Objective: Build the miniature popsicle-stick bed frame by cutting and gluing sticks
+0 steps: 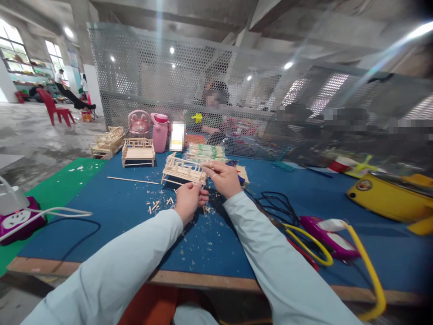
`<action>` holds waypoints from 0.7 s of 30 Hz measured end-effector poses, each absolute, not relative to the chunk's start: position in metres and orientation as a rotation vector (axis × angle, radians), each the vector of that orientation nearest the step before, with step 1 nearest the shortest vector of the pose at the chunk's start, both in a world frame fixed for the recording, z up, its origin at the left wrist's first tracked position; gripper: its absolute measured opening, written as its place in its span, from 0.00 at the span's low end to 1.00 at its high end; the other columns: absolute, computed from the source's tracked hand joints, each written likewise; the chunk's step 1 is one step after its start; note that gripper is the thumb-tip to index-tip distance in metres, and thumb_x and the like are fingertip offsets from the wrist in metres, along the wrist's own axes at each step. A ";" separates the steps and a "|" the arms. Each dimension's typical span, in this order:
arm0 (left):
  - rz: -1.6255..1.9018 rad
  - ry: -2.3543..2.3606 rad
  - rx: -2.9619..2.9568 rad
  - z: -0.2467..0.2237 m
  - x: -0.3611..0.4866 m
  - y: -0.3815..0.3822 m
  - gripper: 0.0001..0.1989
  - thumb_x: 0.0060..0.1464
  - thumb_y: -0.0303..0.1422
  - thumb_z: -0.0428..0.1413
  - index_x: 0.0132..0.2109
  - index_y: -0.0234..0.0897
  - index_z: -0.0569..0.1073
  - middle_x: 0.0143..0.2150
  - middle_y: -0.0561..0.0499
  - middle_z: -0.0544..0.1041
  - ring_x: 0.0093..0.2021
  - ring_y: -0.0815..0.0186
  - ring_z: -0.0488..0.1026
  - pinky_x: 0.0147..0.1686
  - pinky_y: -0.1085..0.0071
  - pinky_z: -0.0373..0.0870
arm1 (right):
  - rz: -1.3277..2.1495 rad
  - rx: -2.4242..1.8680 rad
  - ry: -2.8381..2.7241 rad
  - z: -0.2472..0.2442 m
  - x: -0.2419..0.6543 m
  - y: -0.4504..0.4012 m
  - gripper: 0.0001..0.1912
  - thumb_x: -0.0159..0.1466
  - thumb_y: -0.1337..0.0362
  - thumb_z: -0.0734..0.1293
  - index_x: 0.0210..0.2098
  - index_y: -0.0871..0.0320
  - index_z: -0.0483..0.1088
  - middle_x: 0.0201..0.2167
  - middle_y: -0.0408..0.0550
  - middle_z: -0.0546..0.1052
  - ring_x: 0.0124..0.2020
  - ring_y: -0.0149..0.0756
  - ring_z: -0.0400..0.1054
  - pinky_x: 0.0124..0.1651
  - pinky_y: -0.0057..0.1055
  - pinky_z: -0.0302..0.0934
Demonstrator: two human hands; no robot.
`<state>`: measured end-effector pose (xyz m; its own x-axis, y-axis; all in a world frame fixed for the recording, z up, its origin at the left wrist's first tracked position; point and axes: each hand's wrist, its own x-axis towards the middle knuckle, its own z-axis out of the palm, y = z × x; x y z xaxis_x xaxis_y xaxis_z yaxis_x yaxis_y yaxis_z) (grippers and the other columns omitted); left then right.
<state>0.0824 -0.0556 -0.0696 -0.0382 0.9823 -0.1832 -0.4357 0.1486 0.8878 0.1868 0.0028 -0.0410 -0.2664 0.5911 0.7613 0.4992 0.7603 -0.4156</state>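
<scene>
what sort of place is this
Probably a craft workshop, judging by the small stick-built models, the cut wood bits scattered on a blue worktop, and the bare concrete ceiling overhead.

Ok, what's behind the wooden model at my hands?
Behind the model, a pack of sticks, then the mesh panel. The model and your right hand hide whatever is directly behind them.
</scene>
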 end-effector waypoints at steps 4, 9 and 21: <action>1.321 1.009 0.710 -0.069 0.082 -0.055 0.08 0.55 0.29 0.47 0.28 0.31 0.64 0.20 0.53 0.69 0.15 0.78 0.64 0.15 0.82 0.59 | 0.090 -0.846 -1.961 -0.040 0.188 0.003 0.09 0.57 0.63 0.63 0.32 0.55 0.75 0.29 0.46 0.77 0.37 0.36 0.70 0.43 0.34 0.62; 1.321 1.009 0.686 -0.070 0.082 -0.055 0.07 0.54 0.29 0.48 0.28 0.31 0.65 0.21 0.53 0.69 0.15 0.77 0.65 0.15 0.81 0.59 | 0.090 -0.845 -1.990 -0.039 0.189 0.002 0.09 0.57 0.63 0.63 0.32 0.54 0.75 0.29 0.45 0.77 0.36 0.35 0.69 0.42 0.33 0.61; 1.327 0.997 0.706 -0.070 0.082 -0.054 0.09 0.55 0.30 0.49 0.28 0.31 0.64 0.20 0.53 0.68 0.15 0.78 0.64 0.14 0.83 0.58 | 0.051 -0.828 -1.985 -0.040 0.189 0.002 0.09 0.57 0.65 0.62 0.32 0.57 0.75 0.30 0.47 0.77 0.35 0.35 0.69 0.40 0.32 0.62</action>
